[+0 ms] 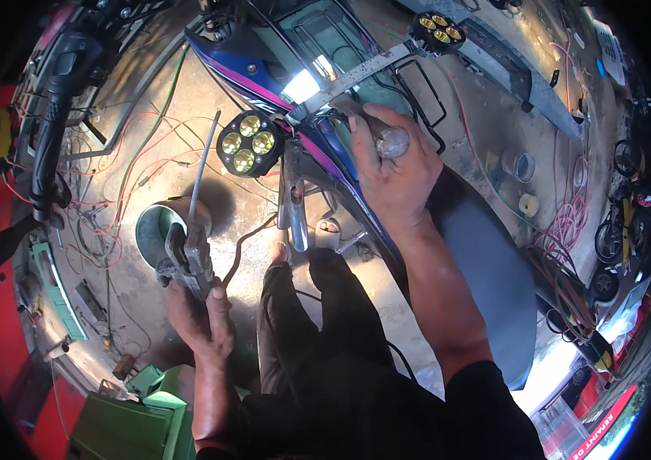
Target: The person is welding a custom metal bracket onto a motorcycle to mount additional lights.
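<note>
My left hand (201,318) is closed round a dark, worn welding electrode holder (187,257). A thin grey welding rod (204,157) sticks up from its jaws, beside a round pail (145,238). My right hand (398,172) is closed round a grey, round-ended thing (392,142) whose kind I cannot make out; the palm hides part of it. That hand is over a blue and pink motorcycle (245,73), just behind a metal crossbar (360,73). Round lamps with yellow lenses, one on the left (247,143) and one on the right (439,33), are at the bar's ends.
The long dark seat (486,268) runs under my right forearm. Red and green cables cross the floor, with a coiled pink hose (567,218) at the right. A green box (122,425) stands at the lower left. Dark motorcycle parts (61,115) line the left side.
</note>
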`<state>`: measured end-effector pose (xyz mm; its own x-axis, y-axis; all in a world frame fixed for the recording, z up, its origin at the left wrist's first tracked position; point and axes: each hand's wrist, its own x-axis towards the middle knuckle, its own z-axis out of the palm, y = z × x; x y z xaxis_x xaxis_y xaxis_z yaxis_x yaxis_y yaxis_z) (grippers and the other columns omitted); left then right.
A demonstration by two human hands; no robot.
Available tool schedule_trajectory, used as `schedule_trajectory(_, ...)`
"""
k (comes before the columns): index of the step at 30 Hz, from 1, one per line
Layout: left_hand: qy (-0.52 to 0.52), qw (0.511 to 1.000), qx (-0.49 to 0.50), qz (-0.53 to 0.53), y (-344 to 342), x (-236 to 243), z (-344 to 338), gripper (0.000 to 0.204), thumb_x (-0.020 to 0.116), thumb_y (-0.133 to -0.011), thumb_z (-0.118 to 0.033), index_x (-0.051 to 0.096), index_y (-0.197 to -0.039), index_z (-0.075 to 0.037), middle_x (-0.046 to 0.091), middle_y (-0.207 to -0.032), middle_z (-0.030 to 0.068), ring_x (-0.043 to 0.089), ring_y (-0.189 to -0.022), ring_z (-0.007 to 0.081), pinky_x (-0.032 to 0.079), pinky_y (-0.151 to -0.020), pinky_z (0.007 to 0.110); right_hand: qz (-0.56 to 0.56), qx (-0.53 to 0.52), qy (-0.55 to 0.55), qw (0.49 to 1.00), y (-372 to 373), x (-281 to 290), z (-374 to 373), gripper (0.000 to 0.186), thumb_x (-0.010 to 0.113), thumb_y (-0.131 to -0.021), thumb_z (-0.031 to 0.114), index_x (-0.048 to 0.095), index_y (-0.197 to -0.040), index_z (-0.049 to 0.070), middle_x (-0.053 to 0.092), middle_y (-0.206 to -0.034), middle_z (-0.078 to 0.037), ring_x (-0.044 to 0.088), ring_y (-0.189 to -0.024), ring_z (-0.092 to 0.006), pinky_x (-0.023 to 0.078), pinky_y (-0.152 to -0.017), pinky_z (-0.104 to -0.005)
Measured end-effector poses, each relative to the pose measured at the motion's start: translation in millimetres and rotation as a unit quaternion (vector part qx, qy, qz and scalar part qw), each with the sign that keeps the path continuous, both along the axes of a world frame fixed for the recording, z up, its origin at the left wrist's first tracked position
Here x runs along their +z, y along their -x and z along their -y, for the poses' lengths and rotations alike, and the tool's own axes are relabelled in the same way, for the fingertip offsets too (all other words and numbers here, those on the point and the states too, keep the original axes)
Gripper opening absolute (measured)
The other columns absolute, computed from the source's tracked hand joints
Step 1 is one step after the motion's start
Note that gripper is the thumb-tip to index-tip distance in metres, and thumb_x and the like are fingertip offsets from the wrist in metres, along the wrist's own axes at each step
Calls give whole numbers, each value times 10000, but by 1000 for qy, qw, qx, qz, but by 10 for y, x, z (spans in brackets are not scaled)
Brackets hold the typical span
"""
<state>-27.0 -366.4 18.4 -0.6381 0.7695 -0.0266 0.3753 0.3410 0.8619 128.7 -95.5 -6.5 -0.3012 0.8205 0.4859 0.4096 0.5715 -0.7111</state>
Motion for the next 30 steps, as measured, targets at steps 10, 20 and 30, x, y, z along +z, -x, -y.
schedule_trajectory(10,-39,997,54,48,-103,3,51,403,589,-1008,-225,476,-1299,30,605,-1001,110,604,-762,128,539,-524,234,-119,-100,7,988,-345,-205,23,247,766,-883,112,684,-1065,-33,738,-841,-111,700,-719,-159,543,-682,-274)
schedule_trajectory(20,-11,997,-21,-68,-96,-52,0,399,593,-1003,-221,480,-1280,43,596,-988,111,594,-738,127,536,-520,231,-35,-5,-56,998,-231,-220,48,328,837,-792,125,685,-1071,41,725,-944,-121,710,-789,-280,560,-701,-339)
schedule_trajectory(30,-27,998,-12,-51,-133,-97,-19,367,588,-1004,-207,493,-1249,50,604,-1006,113,598,-737,129,535,-529,231,-47,-23,-66,996,-104,-298,67,323,847,-777,109,687,-1053,59,725,-945,-116,704,-786,-277,551,-693,-339)
